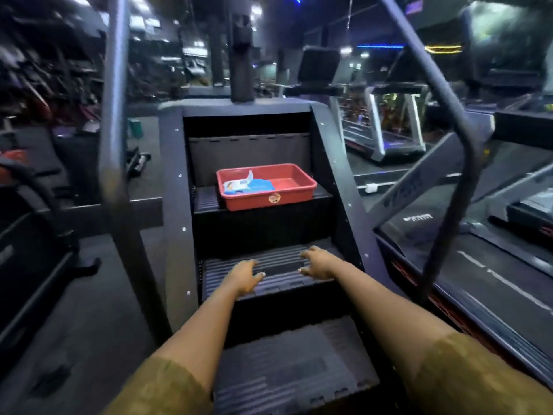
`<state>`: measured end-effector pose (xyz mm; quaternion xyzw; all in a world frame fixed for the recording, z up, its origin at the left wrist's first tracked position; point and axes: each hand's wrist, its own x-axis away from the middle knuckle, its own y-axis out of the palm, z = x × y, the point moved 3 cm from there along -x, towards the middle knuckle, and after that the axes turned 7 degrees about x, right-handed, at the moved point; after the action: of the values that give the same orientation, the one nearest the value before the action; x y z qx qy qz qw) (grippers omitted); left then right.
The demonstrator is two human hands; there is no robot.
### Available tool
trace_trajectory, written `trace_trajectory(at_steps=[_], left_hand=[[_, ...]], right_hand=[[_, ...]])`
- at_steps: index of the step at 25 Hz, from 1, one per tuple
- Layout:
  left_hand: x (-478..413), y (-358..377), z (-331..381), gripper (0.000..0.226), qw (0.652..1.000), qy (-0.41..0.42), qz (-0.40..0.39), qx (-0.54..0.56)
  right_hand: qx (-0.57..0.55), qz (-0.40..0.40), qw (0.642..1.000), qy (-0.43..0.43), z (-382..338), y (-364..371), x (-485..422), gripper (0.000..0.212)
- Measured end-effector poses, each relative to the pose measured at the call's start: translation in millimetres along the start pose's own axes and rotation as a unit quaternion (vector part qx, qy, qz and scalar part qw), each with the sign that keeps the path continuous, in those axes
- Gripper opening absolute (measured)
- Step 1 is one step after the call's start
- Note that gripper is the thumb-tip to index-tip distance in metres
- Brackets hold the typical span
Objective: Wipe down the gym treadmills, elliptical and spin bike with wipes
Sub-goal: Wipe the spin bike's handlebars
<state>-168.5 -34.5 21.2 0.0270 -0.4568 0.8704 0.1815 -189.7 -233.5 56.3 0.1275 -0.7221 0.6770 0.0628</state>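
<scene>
The wipes pack [248,184] sits in the left half of a red tray [299,198] with its white flap standing up open. The blue-and-white print on it is too blurry to read. There's a round sticker [274,198] on the tray's front wall, also unreadable. The tray rests on the upper step [206,199] of a black stair climber.

Both hands are one step lower, well apart from the pack. The left hand [244,275] and right hand [318,262] reach out palm-down over the ribbed middle step [281,272], fingers loosely spread and a bit bent, gripping nothing (can't tell if they actually touch the tread).

The treadmill [493,274] just to the right has a small white logo on its hood — smeared, can't read it. More treadmills [386,136] stand further back.
</scene>
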Motion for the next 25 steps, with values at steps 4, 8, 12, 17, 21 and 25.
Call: trace_trajectory(at_steps=[4,8,12,17,21,25], left_hand=[[-83.4,-39.6,2.1,0.055,0.998,-0.007,0.059,-0.006],[-170.2,-78.7,5.7,0.053,0.994,0.022,0.111,0.004],[-243.7,-116.1,7.6,0.052,0.985,0.061,0.162,0.013],[-294.9,-146.6,-2.4,0.051,0.975,0.048,0.218,0.014],[-310.9,-161.9,-23.2,0.049,0.969,0.013,0.244,0.032],[-321.4,-169.8,-45.5,0.047,0.959,-0.009,0.284,0.018]], right_hand=[[0.001,0.017,1.000,-0.026,9.4,-34.0,-94.3,0.060],[0.002,0.041,0.998,-0.041,17.1,-76.1,-192.1,0.056],[-0.062,0.130,0.987,-0.074,22.0,-121.5,-270.4,0.043],[-0.261,0.160,0.952,-0.016,22.2,-144.9,-346.3,0.032],[-0.430,0.082,0.898,0.045,9.8,-128.8,-398.8,0.027],[-0.353,0.088,0.931,0.016,-15.3,-111.5,-442.1,0.041]])
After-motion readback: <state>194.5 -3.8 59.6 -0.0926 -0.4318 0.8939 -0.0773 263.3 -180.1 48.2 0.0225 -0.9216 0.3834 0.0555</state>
